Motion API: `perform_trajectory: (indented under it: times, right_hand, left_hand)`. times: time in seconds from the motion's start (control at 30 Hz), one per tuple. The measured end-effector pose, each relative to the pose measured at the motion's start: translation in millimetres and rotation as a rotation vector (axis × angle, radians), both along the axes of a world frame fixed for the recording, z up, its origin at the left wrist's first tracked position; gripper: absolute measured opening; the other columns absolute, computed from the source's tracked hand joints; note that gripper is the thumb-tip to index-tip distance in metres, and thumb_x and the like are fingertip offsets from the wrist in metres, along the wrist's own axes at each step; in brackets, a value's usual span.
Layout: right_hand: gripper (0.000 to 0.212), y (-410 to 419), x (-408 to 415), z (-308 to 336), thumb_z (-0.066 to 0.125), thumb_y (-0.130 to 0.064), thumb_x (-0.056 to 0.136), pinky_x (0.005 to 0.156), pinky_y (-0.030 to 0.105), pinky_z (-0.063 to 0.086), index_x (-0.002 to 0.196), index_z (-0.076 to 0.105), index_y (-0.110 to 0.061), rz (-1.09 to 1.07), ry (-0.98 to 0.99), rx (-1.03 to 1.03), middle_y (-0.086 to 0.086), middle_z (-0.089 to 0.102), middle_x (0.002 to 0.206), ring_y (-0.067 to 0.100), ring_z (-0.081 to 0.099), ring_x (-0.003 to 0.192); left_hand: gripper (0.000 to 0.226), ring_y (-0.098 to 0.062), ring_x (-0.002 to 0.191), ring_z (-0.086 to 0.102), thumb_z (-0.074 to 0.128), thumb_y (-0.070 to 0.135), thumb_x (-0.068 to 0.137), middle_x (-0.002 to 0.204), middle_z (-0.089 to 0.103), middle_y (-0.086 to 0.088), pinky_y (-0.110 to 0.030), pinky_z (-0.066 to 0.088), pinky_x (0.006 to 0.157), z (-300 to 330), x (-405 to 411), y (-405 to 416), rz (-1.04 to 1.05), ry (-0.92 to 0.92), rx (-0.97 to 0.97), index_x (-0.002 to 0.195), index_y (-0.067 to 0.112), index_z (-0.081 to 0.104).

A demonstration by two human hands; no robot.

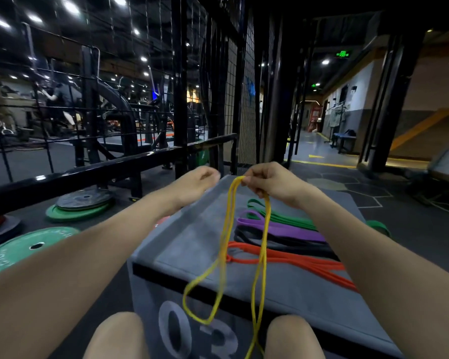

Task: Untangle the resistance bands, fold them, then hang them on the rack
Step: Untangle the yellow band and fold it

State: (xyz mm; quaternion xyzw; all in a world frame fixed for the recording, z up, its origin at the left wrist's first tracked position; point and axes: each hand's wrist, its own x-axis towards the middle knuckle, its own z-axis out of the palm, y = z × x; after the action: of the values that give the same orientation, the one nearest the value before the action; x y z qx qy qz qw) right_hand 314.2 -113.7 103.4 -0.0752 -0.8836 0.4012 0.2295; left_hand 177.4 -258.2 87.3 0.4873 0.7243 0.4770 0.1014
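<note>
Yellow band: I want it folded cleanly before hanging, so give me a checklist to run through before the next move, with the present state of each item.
1. Right hand grips the yellow band at its top: ok.
2. Left hand has hold of the band: not ok; it is beside the band, fingers curled, holding nothing.
3. Band strands hang untangled: cannot tell; two loops hang at different lengths, and the longer one runs out of view.
4. Yellow band lifted off the other bands: ok; red, black, purple and green lie flat on the box.
5. Rack within reach: cannot tell.
</note>
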Motion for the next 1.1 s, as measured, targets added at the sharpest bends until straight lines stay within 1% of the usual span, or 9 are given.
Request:
perform_trajectory:
  times: [0.13,0.23,0.4,0.57,0.7,0.8,0.9,1.0,1.1]
  right_hand:
    - [0.018,-7,-2,9,0.052,-0.010,0.094,0.048,0.018,0.037,0.077,0.059,-0.007,0.012,0.031,0.014,0.003,0.047,0.057,0.012,0.041,0.051]
    - [0.016,-7,4,16,0.054,-0.013,0.093,0.049,0.017,0.037,0.081,0.061,-0.006,0.000,0.019,0.020,0.002,0.048,0.059,0.010,0.041,0.051]
    - [0.017,-10,2,14,0.055,-0.012,0.092,0.049,0.016,0.037,0.076,0.059,-0.009,0.028,0.046,-0.084,0.004,0.050,0.062,0.010,0.042,0.052]
    - [0.016,-6,8,11,0.057,-0.009,0.090,0.048,0.012,0.041,0.075,0.058,-0.009,0.036,0.028,-0.149,0.004,0.052,0.063,0.003,0.047,0.046]
    - [0.015,-8,8,15,0.056,-0.008,0.091,0.050,0.014,0.042,0.076,0.060,-0.011,0.000,0.020,-0.125,0.003,0.052,0.063,0.007,0.046,0.051]
    - [0.018,-13,6,22,0.053,-0.004,0.092,0.048,0.016,0.040,0.075,0.058,-0.010,-0.040,0.079,-0.122,0.005,0.050,0.062,0.010,0.044,0.051]
    - [0.019,-17,6,29,0.051,-0.004,0.093,0.049,0.016,0.040,0.075,0.058,-0.009,-0.045,0.085,-0.090,0.005,0.050,0.063,0.012,0.044,0.054]
    - [0.015,-21,4,31,0.051,-0.005,0.093,0.052,0.018,0.041,0.080,0.058,-0.007,-0.045,0.068,-0.043,0.005,0.051,0.064,0.012,0.045,0.055]
    - [0.015,-24,2,32,0.050,-0.006,0.094,0.053,0.020,0.042,0.080,0.058,-0.006,-0.054,0.092,-0.045,0.005,0.051,0.065,0.013,0.047,0.056]
  left_hand:
    - [0.025,-0.009,0.087,0.059,0.039,0.024,0.099,0.093,0.062,-0.002,-0.014,0.044,0.075,2,18,19,-0.190,-0.144,0.060,0.109,0.009,0.056]
    - [0.028,-0.005,0.060,0.050,0.036,0.022,0.101,0.069,0.048,0.000,-0.026,0.045,0.074,3,19,23,-0.195,-0.209,0.097,0.089,0.009,0.058]
    - [0.032,-0.009,0.057,0.037,0.035,0.015,0.101,0.063,0.036,-0.001,-0.024,0.044,0.064,15,25,22,-0.104,-0.240,0.227,0.073,0.013,0.050]
    - [0.032,-0.008,0.056,0.038,0.033,0.018,0.101,0.063,0.036,0.000,-0.023,0.044,0.062,26,8,11,0.038,-0.364,0.355,0.073,0.014,0.048]
    - [0.033,-0.008,0.058,0.041,0.033,0.020,0.102,0.065,0.038,0.000,-0.020,0.045,0.058,23,-2,2,0.116,-0.388,0.347,0.073,0.014,0.048]
    - [0.030,-0.012,0.067,0.052,0.035,0.024,0.101,0.071,0.050,-0.002,-0.025,0.047,0.070,16,0,-9,0.013,-0.453,0.158,0.081,0.013,0.054]
    - [0.025,-0.015,0.089,0.060,0.043,0.033,0.096,0.097,0.063,-0.004,-0.032,0.046,0.091,8,1,-17,-0.125,-0.407,-0.105,0.100,0.012,0.057]
    - [0.031,-0.016,0.107,0.057,0.047,0.034,0.094,0.115,0.062,-0.004,-0.035,0.039,0.102,7,8,-13,-0.159,-0.373,-0.124,0.114,0.012,0.055]
    - [0.016,-0.010,0.101,0.058,0.050,0.030,0.093,0.105,0.063,0.001,-0.033,0.038,0.103,6,18,-5,-0.168,-0.321,-0.094,0.102,0.018,0.057]
